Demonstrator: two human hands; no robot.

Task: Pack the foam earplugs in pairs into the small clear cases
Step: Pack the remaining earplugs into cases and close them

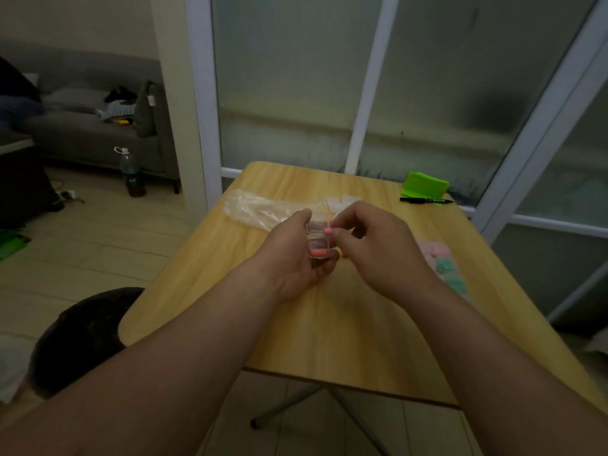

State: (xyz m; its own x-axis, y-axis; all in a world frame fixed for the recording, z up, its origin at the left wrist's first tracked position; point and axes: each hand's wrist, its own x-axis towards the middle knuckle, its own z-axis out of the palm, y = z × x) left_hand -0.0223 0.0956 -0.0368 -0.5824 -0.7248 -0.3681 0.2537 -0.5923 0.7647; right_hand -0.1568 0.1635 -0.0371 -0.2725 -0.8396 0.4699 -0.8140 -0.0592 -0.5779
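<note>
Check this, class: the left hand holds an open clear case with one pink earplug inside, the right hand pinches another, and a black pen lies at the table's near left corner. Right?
Only the black pen is misplaced: the head view shows it at the table's far right, beside a green object. The left hand, clear case, right hand and earplugs are as stated.

Both forearms reach forward and converge, left hand (296, 258) cupping a small clear case (316, 241), right hand (375, 248) pinching a pink earplug (328, 231).
</note>
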